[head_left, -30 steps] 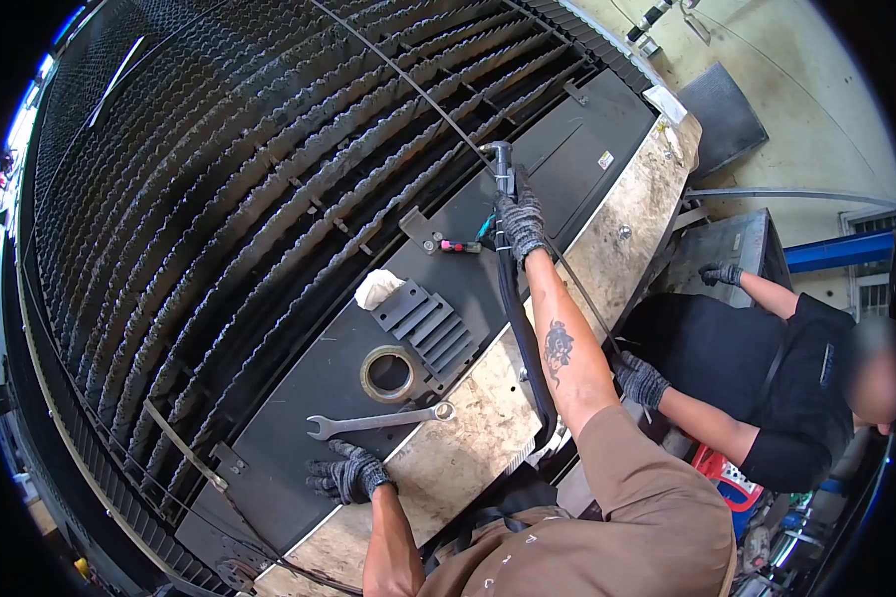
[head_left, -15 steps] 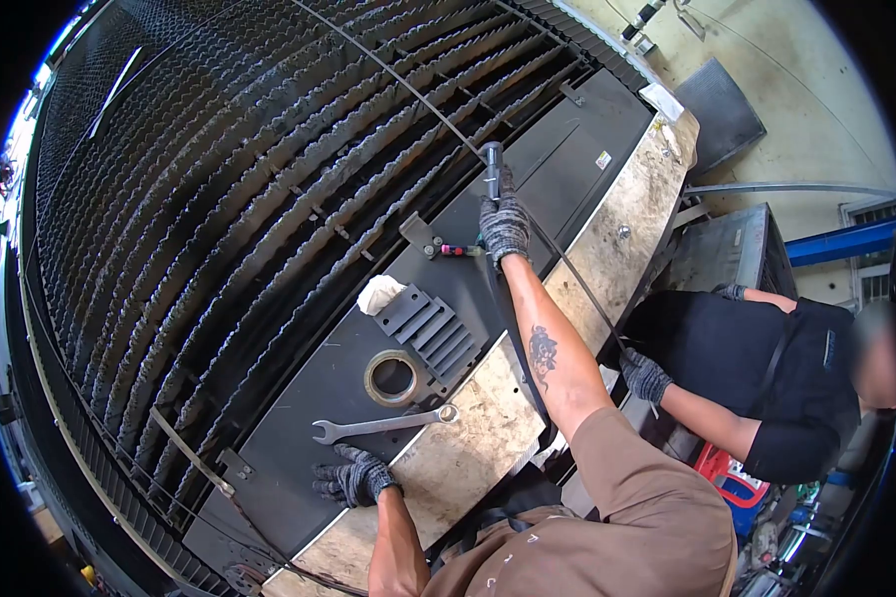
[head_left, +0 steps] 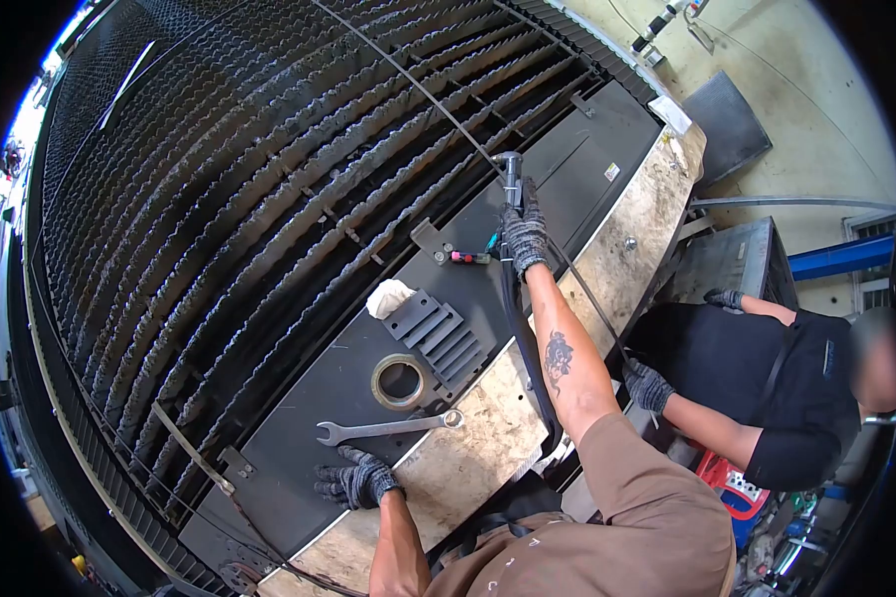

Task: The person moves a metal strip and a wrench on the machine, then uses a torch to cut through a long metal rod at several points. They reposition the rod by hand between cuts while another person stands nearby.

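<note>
My gloved right hand (head_left: 525, 237) is closed around a torch-like tool (head_left: 512, 177) with a metal head and a black cable (head_left: 516, 323) trailing down past my forearm. Its head sits beside a long thin rod (head_left: 438, 111). My gloved left hand (head_left: 356, 482) lies on the dark metal panel (head_left: 304, 438) with its fingers spread, holding nothing. Just above it is a combination wrench (head_left: 388, 428). Farther up are a roll of tape (head_left: 399, 382), a ribbed dark metal part (head_left: 436, 340), a white crumpled cloth (head_left: 389, 298) and a small pink-and-black item (head_left: 470, 258).
Wavy-edged metal slats (head_left: 269, 199) fill the left and top. A stained pale board (head_left: 607, 259) edges the panel. At right, a co-worker in dark clothes (head_left: 737, 368) has a gloved hand (head_left: 648, 386) at the rod's lower end. A metal box (head_left: 732, 261) stands behind.
The whole view has shifted slightly. My right hand has moved a little to the right with the tool, whose head now appears turned. The left hand stays on the panel.
</note>
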`<state>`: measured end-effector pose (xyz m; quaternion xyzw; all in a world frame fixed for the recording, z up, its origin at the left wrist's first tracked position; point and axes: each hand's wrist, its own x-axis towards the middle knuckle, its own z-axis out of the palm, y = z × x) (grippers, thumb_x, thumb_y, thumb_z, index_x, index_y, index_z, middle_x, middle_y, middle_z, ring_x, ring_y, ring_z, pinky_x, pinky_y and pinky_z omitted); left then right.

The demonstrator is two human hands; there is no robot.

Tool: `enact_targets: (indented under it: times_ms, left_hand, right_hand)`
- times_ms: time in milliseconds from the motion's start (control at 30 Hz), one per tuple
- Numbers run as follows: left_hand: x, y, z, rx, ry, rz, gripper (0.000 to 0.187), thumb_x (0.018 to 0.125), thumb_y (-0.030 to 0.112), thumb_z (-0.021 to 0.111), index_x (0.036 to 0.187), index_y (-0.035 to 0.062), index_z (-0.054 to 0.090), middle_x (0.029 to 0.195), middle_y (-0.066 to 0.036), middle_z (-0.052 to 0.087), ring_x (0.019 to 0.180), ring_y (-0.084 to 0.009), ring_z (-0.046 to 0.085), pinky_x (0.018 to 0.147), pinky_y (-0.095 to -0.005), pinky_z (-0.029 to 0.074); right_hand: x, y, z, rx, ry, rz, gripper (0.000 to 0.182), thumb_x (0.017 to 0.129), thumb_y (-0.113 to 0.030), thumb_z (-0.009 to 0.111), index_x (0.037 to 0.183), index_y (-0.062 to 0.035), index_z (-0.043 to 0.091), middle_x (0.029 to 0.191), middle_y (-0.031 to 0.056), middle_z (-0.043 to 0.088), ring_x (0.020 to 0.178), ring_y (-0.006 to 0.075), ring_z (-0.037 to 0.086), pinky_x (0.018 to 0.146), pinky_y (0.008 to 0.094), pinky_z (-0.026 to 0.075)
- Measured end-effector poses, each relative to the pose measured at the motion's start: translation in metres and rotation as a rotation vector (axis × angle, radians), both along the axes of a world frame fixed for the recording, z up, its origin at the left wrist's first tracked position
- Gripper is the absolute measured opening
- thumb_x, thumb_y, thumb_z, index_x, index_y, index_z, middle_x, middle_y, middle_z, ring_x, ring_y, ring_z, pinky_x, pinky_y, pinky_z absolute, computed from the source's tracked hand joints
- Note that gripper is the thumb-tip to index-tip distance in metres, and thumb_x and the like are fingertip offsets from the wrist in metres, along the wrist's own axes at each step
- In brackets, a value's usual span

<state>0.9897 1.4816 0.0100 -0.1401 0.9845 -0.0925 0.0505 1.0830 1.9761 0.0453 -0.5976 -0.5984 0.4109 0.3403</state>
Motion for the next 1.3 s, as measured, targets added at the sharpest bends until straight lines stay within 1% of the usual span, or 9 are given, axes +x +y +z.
enact_targets:
  times_ms: [333,433,500,533,633,667,933,1100,1300]
  left_hand:
    - [0.001,-0.005,-0.012,-0.032,0.025,-0.006,0.080,0.100,0.064,0.046,0.154,0.0058,0.046,0.156,-0.029,0.043,0.143,-0.0463,0.043,0.117,-0.0562,0.035]
    - [0.002,-0.005,-0.012,-0.035,0.016,-0.002,0.080,0.100,0.064,0.046,0.154,0.0060,0.045,0.156,-0.029,0.043,0.144,-0.0464,0.042,0.117,-0.0568,0.034]
    - [0.001,-0.004,-0.011,-0.036,0.010,0.007,0.080,0.100,0.064,0.047,0.155,0.0061,0.044,0.156,-0.029,0.043,0.144,-0.0465,0.041,0.117,-0.0571,0.034]
    - [0.001,-0.004,-0.011,-0.036,0.015,0.006,0.080,0.100,0.064,0.046,0.155,0.0062,0.044,0.156,-0.029,0.043,0.144,-0.0465,0.041,0.117,-0.0572,0.034]
    - [0.001,-0.003,-0.008,-0.030,0.012,0.004,0.079,0.100,0.064,0.046,0.155,0.0062,0.044,0.156,-0.030,0.043,0.144,-0.0466,0.041,0.117,-0.0572,0.034]
    - [0.000,-0.003,-0.007,-0.023,0.007,0.002,0.079,0.100,0.064,0.046,0.155,0.0062,0.044,0.156,-0.030,0.043,0.144,-0.0466,0.041,0.117,-0.0572,0.034]
    - [-0.001,0.005,0.007,0.005,-0.021,0.021,0.079,0.100,0.064,0.045,0.155,0.0063,0.044,0.157,-0.030,0.041,0.146,-0.0462,0.039,0.118,-0.0563,0.032]
    - [0.000,0.003,0.004,0.014,-0.019,0.018,0.079,0.100,0.063,0.046,0.154,0.0050,0.044,0.157,-0.030,0.041,0.146,-0.0458,0.040,0.119,-0.0562,0.033]
    - [0.001,-0.002,-0.004,-0.013,0.006,-0.007,0.078,0.100,0.062,0.047,0.153,0.0040,0.045,0.156,-0.031,0.041,0.144,-0.0469,0.041,0.118,-0.0560,0.035]
  right_hand:
    - [-0.001,0.006,-0.011,0.017,-0.043,-0.001,0.078,0.095,-0.016,0.067,0.164,-0.0276,0.031,0.105,0.0133,0.072,0.073,0.0196,0.067,0.070,0.0387,0.056]
    - [0.000,0.010,-0.019,0.108,-0.136,-0.006,0.077,0.095,-0.002,0.063,0.163,-0.0234,0.034,0.105,0.0066,0.068,0.070,0.0108,0.056,0.063,0.0313,0.052]
    - [-0.005,0.002,-0.004,0.056,-0.279,-0.006,0.077,0.094,-0.008,0.066,0.163,-0.0267,0.035,0.111,0.0123,0.071,0.075,0.0169,0.064,0.069,0.0364,0.055]
    - [-0.009,0.001,0.001,0.118,-0.424,0.002,0.076,0.095,-0.017,0.065,0.163,-0.0301,0.032,0.116,0.0201,0.072,0.087,0.0299,0.073,0.080,0.0443,0.057]
    - [-0.017,-0.007,0.008,0.262,-0.537,0.044,0.076,0.096,-0.026,0.064,0.163,-0.0304,0.028,0.116,0.0245,0.071,0.098,0.0407,0.072,0.089,0.0500,0.056]
    - [-0.024,-0.012,0.032,0.054,-0.577,0.073,0.081,0.093,-0.021,0.066,0.164,-0.0276,0.028,0.141,0.0206,0.061,0.118,0.0430,0.064,0.101,0.0497,0.052]
    - [-0.031,-0.017,0.036,0.064,-0.573,0.075,0.082,0.092,-0.016,0.066,0.164,-0.0259,0.027,0.148,0.0187,0.056,0.119,0.0417,0.064,0.102,0.0482,0.052]
    - [-0.032,-0.022,0.054,-0.033,-0.608,0.081,0.091,0.092,-0.014,0.067,0.165,-0.0376,0.018,0.141,0.0194,0.062,0.120,0.0421,0.065,0.101,0.0508,0.051]
    - [-0.030,-0.023,0.056,0.041,-0.553,0.104,0.094,0.091,-0.010,0.067,0.165,-0.0386,0.017,0.142,0.0191,0.061,0.120,0.0432,0.064,0.103,0.0514,0.051]
